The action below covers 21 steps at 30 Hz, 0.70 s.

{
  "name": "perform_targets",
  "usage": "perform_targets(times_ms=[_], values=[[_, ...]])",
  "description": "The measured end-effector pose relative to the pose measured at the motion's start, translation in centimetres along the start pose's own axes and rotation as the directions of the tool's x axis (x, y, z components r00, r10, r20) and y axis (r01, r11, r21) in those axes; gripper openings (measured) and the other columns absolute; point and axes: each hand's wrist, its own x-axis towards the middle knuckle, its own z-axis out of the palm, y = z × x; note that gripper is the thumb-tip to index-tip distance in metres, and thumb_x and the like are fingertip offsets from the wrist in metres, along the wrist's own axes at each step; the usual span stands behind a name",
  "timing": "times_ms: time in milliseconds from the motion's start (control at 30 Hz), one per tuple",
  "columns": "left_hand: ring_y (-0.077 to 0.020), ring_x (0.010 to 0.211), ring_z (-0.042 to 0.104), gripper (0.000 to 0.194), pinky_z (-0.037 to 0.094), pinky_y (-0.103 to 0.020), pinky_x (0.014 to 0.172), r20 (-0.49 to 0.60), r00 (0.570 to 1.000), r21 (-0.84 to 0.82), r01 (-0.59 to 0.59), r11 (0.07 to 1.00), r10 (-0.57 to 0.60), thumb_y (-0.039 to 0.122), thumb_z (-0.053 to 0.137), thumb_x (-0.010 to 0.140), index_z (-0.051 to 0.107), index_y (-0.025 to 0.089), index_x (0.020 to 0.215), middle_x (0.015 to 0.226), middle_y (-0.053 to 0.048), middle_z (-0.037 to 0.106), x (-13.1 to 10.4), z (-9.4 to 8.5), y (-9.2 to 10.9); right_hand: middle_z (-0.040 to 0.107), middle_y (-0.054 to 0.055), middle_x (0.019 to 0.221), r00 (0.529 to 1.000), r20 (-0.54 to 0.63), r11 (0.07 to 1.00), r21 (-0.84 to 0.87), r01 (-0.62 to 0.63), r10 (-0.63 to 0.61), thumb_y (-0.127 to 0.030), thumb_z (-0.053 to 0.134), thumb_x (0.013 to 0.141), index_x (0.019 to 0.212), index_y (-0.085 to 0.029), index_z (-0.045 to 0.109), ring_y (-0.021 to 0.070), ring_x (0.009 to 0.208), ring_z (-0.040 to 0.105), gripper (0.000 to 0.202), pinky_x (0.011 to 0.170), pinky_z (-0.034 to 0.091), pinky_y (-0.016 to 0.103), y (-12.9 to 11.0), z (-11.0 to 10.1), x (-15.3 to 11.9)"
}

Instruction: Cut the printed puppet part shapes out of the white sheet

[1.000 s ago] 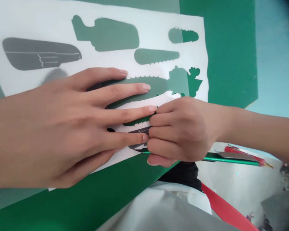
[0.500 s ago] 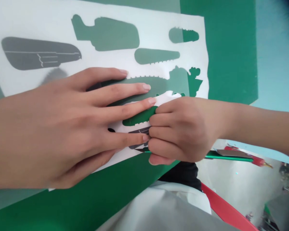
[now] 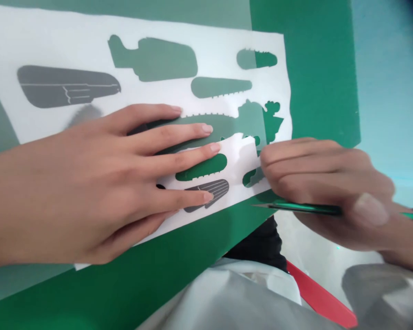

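My left hand (image 3: 124, 183) lies flat with fingers spread, pressing on a white paper sheet (image 3: 72, 46) full of cut-out shapes. One fingertip rests on a small dark grey, wing-like shape (image 3: 220, 187) with pale lines. My right hand (image 3: 330, 178) is closed round a slim green craft knife (image 3: 306, 207). The knife's fine tip points left, just off the sheet's lower edge. Above the left hand, a larger dark grey shape (image 3: 43, 87) shows pale lines. Green shows through several openings, some with toothed edges.
Under the sheet lies a green cutting mat (image 3: 309, 82), part of it overlaid by a paler layer. Beyond it is a light blue surface (image 3: 388, 91). Grey-white cloth (image 3: 227, 298) and a red strip (image 3: 320, 293) are below the mat's edge.
My right hand has moved right, away from the small grey shape, and turned, carrying the knife off the sheet. The left hand keeps its place on the paper; the view has shifted slightly.
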Motion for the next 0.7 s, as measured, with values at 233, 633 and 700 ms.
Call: perform_targets(times_ms=[233,633,700], values=[[-0.0345,0.161,0.038,0.049,0.022,-0.064,0.136,-0.041,0.999,-0.030,0.034,0.999,-0.035,0.038,0.054,0.105,0.054,0.040,0.154,0.163,0.008,0.053,0.0,0.1,0.0,0.040,-0.005,0.057,0.859,-0.288,0.787,0.586,-0.191,0.423,-0.050,0.061,0.099,0.078,-0.022,0.055,0.0130,0.050,0.039,0.036,0.051,0.032,0.032,0.4,0.4,-2.1],[-0.0306,0.158,0.045,0.078,0.025,-0.049,0.139,-0.059,0.998,0.271,-0.017,0.962,0.035,0.057,0.054,0.102,0.034,0.023,0.169,0.165,-0.005,0.052,-0.2,-0.4,0.5,0.031,-0.007,0.049,0.732,-0.570,0.827,0.562,0.015,0.374,-0.060,0.046,0.103,0.076,-0.022,0.058,0.0111,0.040,0.025,0.048,0.042,0.021,0.029,1.9,2.3,-1.9],[-0.0304,0.155,0.048,0.075,0.030,-0.049,0.138,-0.069,0.994,0.334,-0.060,0.941,0.088,0.052,0.062,0.101,0.040,0.020,0.166,0.159,-0.008,0.059,-0.4,-0.7,0.8,0.029,-0.007,0.049,0.689,-0.620,0.839,0.543,0.032,0.375,-0.060,0.042,0.106,0.075,-0.023,0.056,0.0112,0.039,0.025,0.050,0.041,0.019,0.028,1.9,2.5,-1.7]])
